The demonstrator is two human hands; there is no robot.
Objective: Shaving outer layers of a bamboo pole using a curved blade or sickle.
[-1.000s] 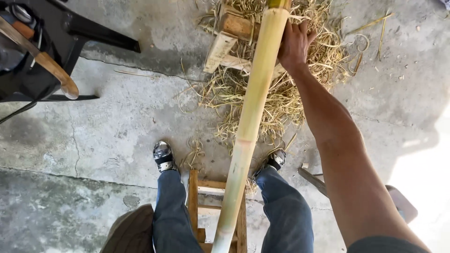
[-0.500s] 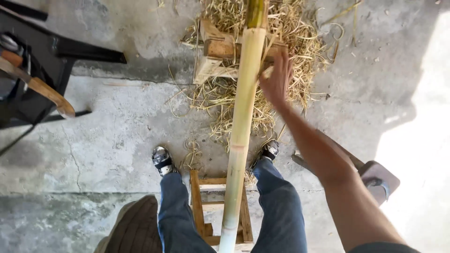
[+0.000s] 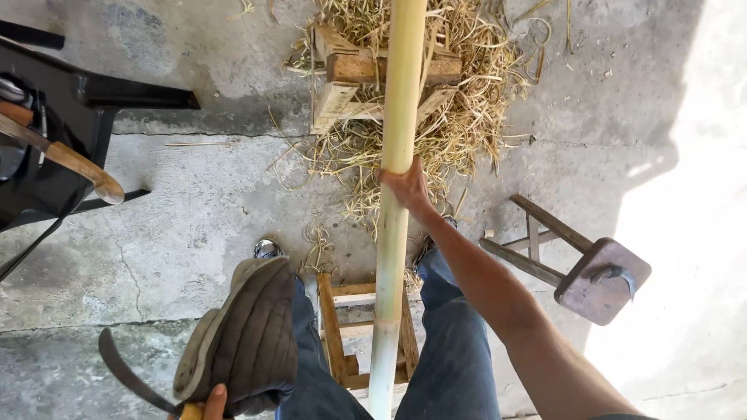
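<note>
While the right hand (image 3: pixel 406 185) wraps around the bamboo pole (image 3: pixel 398 155) about midway up its visible length, fingers closed on the stalk, the pole runs from between the knees up out of the top edge. Its lower end rests on a low wooden stand (image 3: pixel 342 327) between the jeans legs (image 3: pixel 455 350); farther up it crosses a second wooden block stand (image 3: pixel 358 78) that sits in a heap of pale shavings (image 3: pixel 475 101). The left hand (image 3: pixel 204 404) is at the bottom edge, only fingertips showing, closed on the handle of a curved blade (image 3: pixel 124 373); a padded brown guard (image 3: pixel 245 334) lies over the left thigh. A small stool (image 3: pixel 591 272) lies tipped on the concrete to the right, well apart from the pole. A dark chair frame (image 3: pixel 85 109) with a wooden handle (image 3: pixel 70 159) stands at left.

Step in hand, by my read: steadying or positioning the pole on its two stands, blade held ready but not on the bamboo. Next move likely calls for a firm right-hand hold so the pole does not roll, and bringing the blade up to the stalk while keeping the edge clear of the gripping hand and thigh.
</note>
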